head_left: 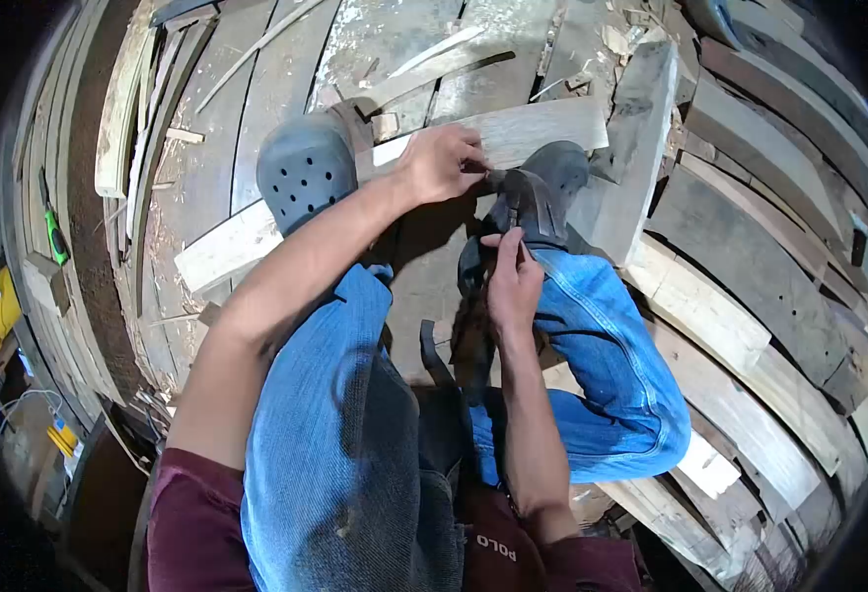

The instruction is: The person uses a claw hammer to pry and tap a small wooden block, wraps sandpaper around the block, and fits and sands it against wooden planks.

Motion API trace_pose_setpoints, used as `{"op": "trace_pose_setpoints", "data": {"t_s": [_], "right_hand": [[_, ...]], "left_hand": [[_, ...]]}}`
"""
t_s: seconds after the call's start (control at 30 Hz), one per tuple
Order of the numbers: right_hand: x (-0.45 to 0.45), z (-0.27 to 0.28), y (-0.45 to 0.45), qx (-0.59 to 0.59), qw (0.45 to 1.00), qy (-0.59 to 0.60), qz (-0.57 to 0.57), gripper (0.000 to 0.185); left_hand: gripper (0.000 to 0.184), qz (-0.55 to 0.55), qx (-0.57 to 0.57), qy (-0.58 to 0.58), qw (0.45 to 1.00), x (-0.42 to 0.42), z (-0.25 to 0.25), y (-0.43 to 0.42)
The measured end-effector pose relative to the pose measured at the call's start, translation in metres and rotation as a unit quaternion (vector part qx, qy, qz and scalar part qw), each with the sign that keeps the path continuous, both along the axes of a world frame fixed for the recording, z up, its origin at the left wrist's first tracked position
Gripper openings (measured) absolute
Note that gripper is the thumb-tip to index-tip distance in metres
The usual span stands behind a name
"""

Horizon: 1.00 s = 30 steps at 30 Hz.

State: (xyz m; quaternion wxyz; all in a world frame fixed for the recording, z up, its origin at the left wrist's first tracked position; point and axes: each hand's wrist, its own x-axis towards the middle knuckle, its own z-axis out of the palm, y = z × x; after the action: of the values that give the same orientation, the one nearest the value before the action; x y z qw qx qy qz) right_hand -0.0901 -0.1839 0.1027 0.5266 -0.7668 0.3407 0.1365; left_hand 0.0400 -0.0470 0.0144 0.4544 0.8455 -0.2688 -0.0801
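A dark brown, leather-looking piece (536, 205) with several lines across it lies over my right ankle, just behind the grey clog (558, 166). My left hand (444, 164) is closed at its upper left corner, fingers curled on a dark end of it. From below, my right hand (515, 281) pinches a thin, dark, narrow item (513, 216) against the piece's near side; its kind is too small to make out. Dark straps (436, 353) hang between my legs. A second grey clog (306, 170) is on my left foot.
A pale plank (513, 136) lies across the wooden floor under my feet. Stacked boards (750, 247) fill the right side. Wood shavings and offcuts litter the far floor. At left are a green-handled tool (56, 237) and a yellow object (0, 308).
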Motion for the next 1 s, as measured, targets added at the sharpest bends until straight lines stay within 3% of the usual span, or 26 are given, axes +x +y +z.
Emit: {"op": "trace_pose_setpoints", "data": {"t_s": [0.1,0.23,0.37,0.47,0.7,0.93,1.0], "right_hand": [[-0.002,-0.005,0.0,-0.004,1.0,-0.028,-0.01,0.047],[0.003,0.004,0.001,-0.004,1.0,-0.009,-0.009,0.048],[0.004,0.007,0.002,0.011,0.999,-0.017,-0.024,0.048],[0.001,0.001,-0.003,0.021,0.999,-0.025,-0.037,0.049],[0.005,0.008,-0.008,0.053,0.995,-0.016,-0.083,0.047],[0.005,0.004,-0.004,0.003,1.0,-0.025,-0.009,0.04],[0.003,-0.002,-0.002,-0.015,0.999,-0.033,-0.006,0.04]], "left_hand": [[0.016,0.002,0.016,0.06,0.998,0.002,0.0,-0.001],[0.018,0.022,-0.015,0.019,0.999,0.002,-0.007,-0.002],[0.019,0.011,-0.009,0.06,0.998,0.004,-0.01,0.001],[0.02,0.019,-0.086,0.082,0.993,0.0,-0.006,0.003],[0.014,-0.013,-0.081,-0.021,0.996,0.002,-0.006,0.002],[0.015,-0.04,0.005,-0.124,0.992,0.004,0.002,0.002],[0.029,-0.06,0.027,-0.12,0.991,0.005,0.0,0.002]]}}
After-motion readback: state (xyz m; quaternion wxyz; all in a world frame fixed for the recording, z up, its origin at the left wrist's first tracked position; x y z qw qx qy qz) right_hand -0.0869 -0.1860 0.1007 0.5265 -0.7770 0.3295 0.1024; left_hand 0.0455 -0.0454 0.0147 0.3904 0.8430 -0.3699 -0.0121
